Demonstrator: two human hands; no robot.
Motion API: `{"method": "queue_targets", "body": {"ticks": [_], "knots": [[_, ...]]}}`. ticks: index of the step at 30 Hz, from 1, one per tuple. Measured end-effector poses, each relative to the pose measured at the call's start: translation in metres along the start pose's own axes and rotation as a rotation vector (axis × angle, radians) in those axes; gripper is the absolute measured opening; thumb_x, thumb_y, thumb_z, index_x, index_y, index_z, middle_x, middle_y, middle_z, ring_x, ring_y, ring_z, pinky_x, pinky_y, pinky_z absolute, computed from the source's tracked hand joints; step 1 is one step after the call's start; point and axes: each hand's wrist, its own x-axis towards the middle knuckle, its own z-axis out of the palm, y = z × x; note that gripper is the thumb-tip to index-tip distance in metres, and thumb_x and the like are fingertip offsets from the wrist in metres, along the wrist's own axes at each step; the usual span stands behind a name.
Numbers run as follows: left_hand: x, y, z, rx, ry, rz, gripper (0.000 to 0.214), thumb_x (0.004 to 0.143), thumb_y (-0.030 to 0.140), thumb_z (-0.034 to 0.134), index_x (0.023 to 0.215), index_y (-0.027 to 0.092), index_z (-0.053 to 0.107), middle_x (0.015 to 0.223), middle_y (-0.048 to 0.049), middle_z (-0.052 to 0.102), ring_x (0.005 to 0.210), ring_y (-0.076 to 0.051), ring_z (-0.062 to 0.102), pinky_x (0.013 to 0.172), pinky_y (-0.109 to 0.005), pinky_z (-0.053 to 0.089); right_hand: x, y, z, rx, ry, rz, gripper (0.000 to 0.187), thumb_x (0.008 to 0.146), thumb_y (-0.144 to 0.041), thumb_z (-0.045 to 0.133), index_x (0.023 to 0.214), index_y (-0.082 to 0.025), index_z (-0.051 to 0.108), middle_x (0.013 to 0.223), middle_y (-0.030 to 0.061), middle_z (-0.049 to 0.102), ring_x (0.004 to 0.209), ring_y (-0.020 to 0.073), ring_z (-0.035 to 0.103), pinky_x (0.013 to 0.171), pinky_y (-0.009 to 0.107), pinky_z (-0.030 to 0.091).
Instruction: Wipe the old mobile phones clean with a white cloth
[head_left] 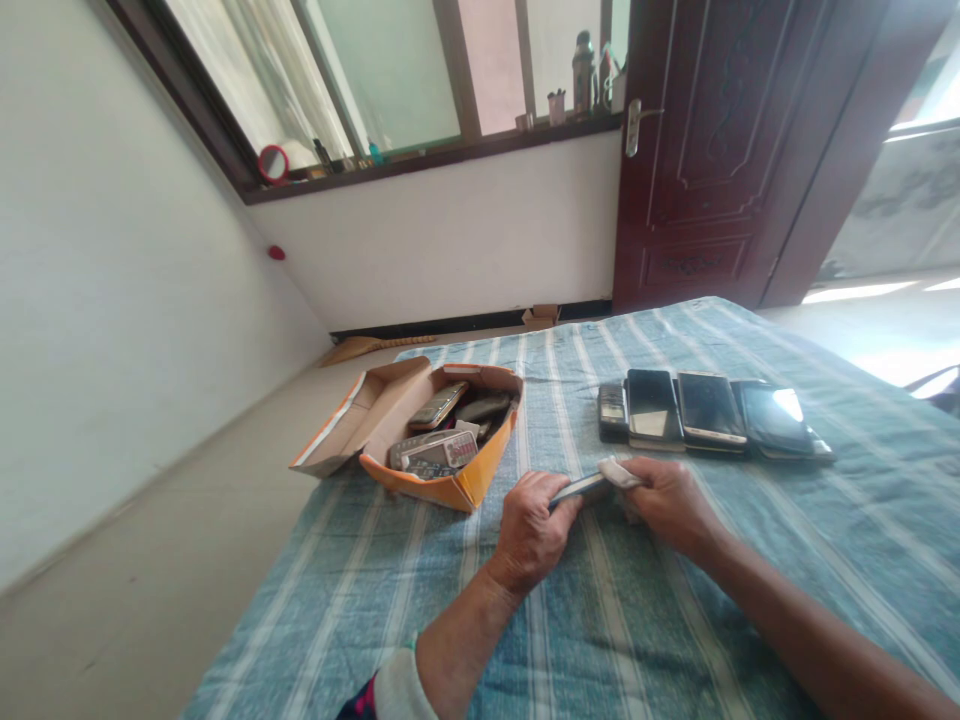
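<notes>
My left hand (534, 528) is closed around one end of a slim phone (583, 486), which is seen nearly edge-on above the bed. A crumpled white cloth (618, 474) is pinched in my right hand (671, 500) and wraps over the phone's other end. To the left, an open orange cardboard box (480, 475) contains several old phones, among them a keypad phone (436, 452). On the right, beyond my right hand, several phones lie in a row of small stacks, with a black phone (652, 405) and a white-edged phone (711, 410) on top.
A blue striped sheet (600, 620) covers the bed. Past its far edge stand a white wall and a dark red door (712, 150). Bottles, a pink-rimmed mirror (274, 164) and a thermos (583, 75) line the windowsill. Bare floor (150, 520) runs along the left side.
</notes>
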Motion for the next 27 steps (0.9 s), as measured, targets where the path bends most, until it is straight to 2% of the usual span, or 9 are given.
{"method": "queue_targets", "body": {"ticks": [7,10,13,18,27], "knots": [[0.004,0.003,-0.004,-0.103,0.045,-0.060,0.009,0.079,0.019,0.064,0.083,0.015,0.071,0.080,-0.0056,0.070,0.078,-0.019,0.064,0.074,-0.029,0.048,0.001,-0.003,-0.002,0.188,-0.049,0.170,0.018,0.069,-0.019,0.048,0.064,-0.016,0.065,0.050,-0.0015,0.057,0.047,0.0128,0.055,0.045,0.022,0.040],[0.005,0.003,-0.005,-0.196,0.047,-0.131,0.012,0.079,0.023,0.063,0.084,0.015,0.071,0.081,-0.0053,0.070,0.080,-0.019,0.064,0.077,-0.028,0.048,0.002,-0.005,-0.003,0.358,-0.090,0.245,0.016,0.065,-0.017,0.049,0.069,-0.015,0.064,0.051,-0.0018,0.058,0.045,0.0119,0.055,0.041,0.020,0.037],[0.005,0.004,-0.006,-0.327,0.012,-0.251,0.016,0.079,0.027,0.062,0.083,0.015,0.072,0.079,-0.0036,0.070,0.076,-0.018,0.064,0.072,-0.026,0.049,0.003,-0.004,-0.003,0.562,-0.147,0.304,0.015,0.065,-0.018,0.054,0.077,-0.015,0.063,0.053,-0.0019,0.058,0.045,0.0128,0.056,0.036,0.019,0.033],[0.007,0.002,-0.006,-0.511,-0.057,-0.385,0.019,0.076,0.031,0.064,0.083,0.016,0.073,0.077,-0.0021,0.070,0.072,-0.017,0.063,0.065,-0.023,0.048,0.005,-0.001,-0.004,0.848,-0.212,0.335,0.020,0.064,-0.020,0.064,0.084,-0.015,0.062,0.058,-0.0013,0.060,0.047,0.0138,0.058,0.035,0.020,0.034],[0.010,0.007,-0.009,-0.602,-0.104,-0.459,0.022,0.074,0.032,0.067,0.083,0.013,0.074,0.074,-0.0027,0.070,0.066,-0.015,0.061,0.061,-0.023,0.047,0.004,-0.011,-0.007,0.916,-0.181,0.323,0.018,0.065,-0.021,0.069,0.081,-0.013,0.063,0.058,0.0001,0.062,0.044,0.0125,0.058,0.036,0.019,0.036]]}}
